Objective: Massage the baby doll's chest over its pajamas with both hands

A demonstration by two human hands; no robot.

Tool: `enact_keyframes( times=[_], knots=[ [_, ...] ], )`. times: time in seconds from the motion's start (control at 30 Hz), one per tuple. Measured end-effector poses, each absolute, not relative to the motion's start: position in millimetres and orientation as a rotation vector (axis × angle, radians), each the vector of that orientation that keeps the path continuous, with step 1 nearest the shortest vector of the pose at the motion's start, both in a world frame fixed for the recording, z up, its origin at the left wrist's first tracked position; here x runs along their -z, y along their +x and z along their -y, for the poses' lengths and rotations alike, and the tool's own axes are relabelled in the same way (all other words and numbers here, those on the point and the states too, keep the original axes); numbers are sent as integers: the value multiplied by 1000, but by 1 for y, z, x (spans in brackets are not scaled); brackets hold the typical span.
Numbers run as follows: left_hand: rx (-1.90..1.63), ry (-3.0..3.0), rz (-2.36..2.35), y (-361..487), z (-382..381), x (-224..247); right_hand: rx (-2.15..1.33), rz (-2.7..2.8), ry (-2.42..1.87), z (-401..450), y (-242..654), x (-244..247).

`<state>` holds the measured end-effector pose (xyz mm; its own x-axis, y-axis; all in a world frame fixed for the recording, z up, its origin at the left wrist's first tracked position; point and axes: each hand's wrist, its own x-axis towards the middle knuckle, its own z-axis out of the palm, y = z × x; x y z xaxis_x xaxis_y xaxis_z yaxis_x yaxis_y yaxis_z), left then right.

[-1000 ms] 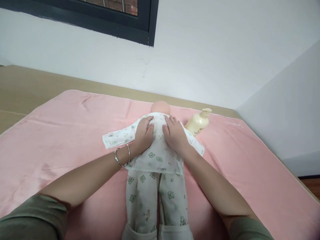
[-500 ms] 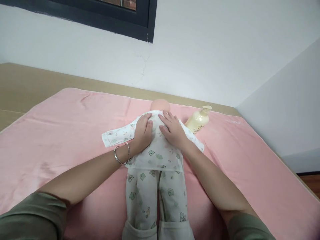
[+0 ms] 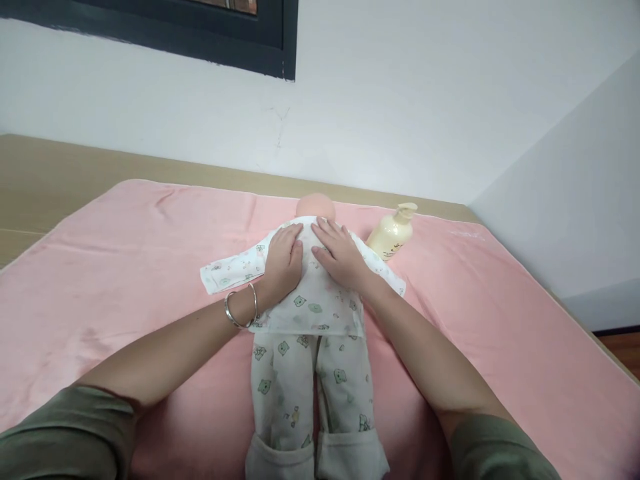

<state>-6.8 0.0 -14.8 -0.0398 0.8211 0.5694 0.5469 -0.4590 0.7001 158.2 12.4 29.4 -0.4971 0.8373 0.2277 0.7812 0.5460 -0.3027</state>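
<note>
A baby doll lies on the pink blanket [image 3: 150,267], its bare head [image 3: 316,205] pointing away from me. It wears a white long-sleeved top [image 3: 320,313] and matching trousers [image 3: 285,393], both printed with small green animal faces. My left hand [image 3: 284,260] rests flat on the left side of the top's upper part. On the right side, my right hand [image 3: 340,257] lies flat with fingers spread. The palms press on the cloth, and neither hand grasps anything. The doll's face is not visible.
Beside the right sleeve stands a pale yellow pump bottle [image 3: 391,235], slightly tilted in view. The blanket covers a wooden surface [image 3: 60,167] that meets a white wall [image 3: 375,100]. A dark window frame [image 3: 240,40] is set in the wall at upper left.
The view has shifted slightly, so everything appears a little up and left. Both hands keep their places on the doll's top.
</note>
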Motion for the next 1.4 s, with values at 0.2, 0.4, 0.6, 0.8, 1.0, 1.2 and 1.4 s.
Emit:
enact_keyframes(
  times=[0.2,0.4,0.6,0.8,1.0,1.2,1.4],
  knots=[
    [-1423,1902,-1507,-6,-1,13,-52,2219,-1659,28,136,-26],
    [-1339,1951,-1571,-6,-7,16,13,2402,-1338,39,130,-21],
    [-1136,2272,-1600,-1,-1,13,-310,2236,-1566,-22,161,-22],
    [-1115,2483,-1493,6,22,1,-235,2244,-1658,-18,159,-27],
    [-1071,2206,-1572,-10,-9,-13,-46,2306,-1570,36,135,-31],
    [-1049,2373,-1577,-5,1,-5,-224,2232,-1561,20,141,-30],
    [-1074,2487,-1560,5,25,-3,-366,2187,-1644,-20,162,-31]
  ],
)
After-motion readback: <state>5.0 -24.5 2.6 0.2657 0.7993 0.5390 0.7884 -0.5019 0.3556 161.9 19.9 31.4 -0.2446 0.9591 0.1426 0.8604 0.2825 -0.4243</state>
